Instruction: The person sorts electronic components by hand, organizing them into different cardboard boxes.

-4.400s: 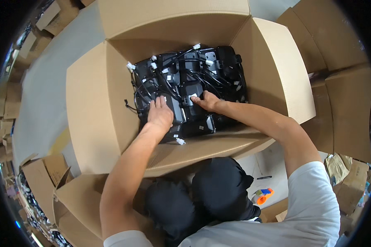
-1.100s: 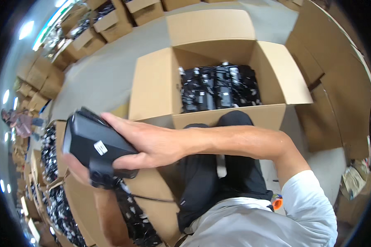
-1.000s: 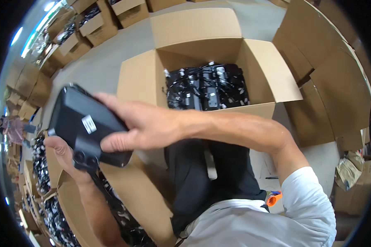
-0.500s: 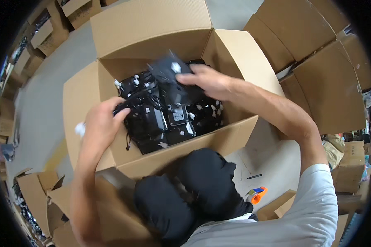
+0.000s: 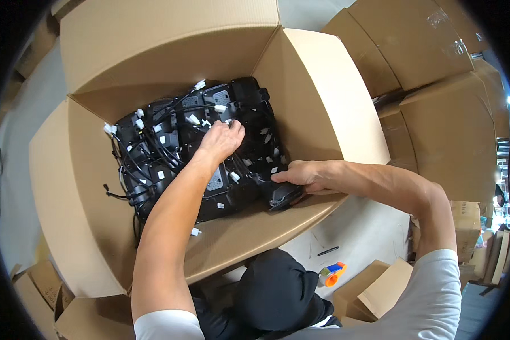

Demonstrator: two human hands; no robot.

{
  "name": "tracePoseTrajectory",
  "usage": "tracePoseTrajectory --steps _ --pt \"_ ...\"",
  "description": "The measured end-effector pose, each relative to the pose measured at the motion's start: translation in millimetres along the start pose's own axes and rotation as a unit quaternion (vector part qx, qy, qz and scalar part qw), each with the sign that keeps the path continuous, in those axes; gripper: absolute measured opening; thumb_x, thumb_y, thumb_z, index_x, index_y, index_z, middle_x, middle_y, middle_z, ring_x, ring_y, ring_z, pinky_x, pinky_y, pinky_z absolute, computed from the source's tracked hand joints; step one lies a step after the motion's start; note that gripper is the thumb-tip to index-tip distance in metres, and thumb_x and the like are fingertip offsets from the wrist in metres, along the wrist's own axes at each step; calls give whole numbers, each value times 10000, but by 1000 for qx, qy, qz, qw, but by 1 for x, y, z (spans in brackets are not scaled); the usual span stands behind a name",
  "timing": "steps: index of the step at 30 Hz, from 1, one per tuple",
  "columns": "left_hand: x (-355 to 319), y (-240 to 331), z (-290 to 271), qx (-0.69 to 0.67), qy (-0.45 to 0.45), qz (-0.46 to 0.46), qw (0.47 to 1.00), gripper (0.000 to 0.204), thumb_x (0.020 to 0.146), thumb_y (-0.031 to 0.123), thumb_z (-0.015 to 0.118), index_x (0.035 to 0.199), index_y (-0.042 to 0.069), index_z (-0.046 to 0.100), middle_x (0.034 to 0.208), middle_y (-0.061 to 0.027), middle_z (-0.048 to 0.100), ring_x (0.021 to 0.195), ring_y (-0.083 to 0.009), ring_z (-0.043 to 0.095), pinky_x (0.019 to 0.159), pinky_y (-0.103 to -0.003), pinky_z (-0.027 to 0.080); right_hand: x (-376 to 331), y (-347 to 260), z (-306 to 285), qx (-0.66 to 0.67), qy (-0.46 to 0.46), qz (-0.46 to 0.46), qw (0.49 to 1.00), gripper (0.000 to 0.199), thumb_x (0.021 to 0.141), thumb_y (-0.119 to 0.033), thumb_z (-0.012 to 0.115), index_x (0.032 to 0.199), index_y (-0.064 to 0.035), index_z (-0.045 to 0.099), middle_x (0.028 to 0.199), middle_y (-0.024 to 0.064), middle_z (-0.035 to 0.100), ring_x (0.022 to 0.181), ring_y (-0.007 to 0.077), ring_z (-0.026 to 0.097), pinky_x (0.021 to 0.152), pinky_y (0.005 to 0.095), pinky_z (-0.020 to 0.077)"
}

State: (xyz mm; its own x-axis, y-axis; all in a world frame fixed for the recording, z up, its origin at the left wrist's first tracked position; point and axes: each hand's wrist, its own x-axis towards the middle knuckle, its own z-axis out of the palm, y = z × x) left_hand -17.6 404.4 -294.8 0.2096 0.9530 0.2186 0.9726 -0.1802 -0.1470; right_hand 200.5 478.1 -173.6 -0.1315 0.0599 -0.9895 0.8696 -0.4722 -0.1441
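One open cardboard box (image 5: 323, 113) holds many black corded units (image 5: 170, 153); left hand (image 5: 221, 140) rests released on them, right hand (image 5: 309, 175) grasps one black unit (image 5: 280, 195).

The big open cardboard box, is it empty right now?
No, the open cardboard box holds a pile of black devices with cables, and both the left hand and right hand reach into it.

1. Box (image 5: 323, 113): plain brown cardboard.
2. Units (image 5: 232, 192) in it: black, with small white tags.
3. Cables (image 5: 153, 147): black with white plugs.
4. Cutter (image 5: 332, 273): orange and blue.
5. Floor (image 5: 357, 226): pale grey.
6. Sleeve (image 5: 430, 300): grey.
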Motion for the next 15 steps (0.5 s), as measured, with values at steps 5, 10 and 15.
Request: tracePoseTrajectory --steps 5,10,15 --pt "13 -7 -4 -49 -67 26 996 84 821 98 604 853 104 681 821 -39 684 809 -206 699 763 -365 492 -6 -4 11 3 -1 -12 1000 344 1006 -250 620 1129 71 618 1036 137 710 919 252 699 796 448 593" --pt "6 -48 -43 10 81 -42 996 16 810 113 610 816 107 624 766 -27 666 769 -187 676 709 -336 465 18 -17 21 -20 13 -128 991 508 982 -277 659 1308 77 496 1208 149 641 1099 234 619 931 399 514" --pt "-16 -43 -77 78 -35 -82 993 610 851 111 622 1433 9 470 1467 -182 483 1354 -304 459 1192 -566 226 17 -30 30 -33 52 -210 976 663 927 -359 719 1366 50 437 1251 160 621 1161 250 577 1031 389 438"
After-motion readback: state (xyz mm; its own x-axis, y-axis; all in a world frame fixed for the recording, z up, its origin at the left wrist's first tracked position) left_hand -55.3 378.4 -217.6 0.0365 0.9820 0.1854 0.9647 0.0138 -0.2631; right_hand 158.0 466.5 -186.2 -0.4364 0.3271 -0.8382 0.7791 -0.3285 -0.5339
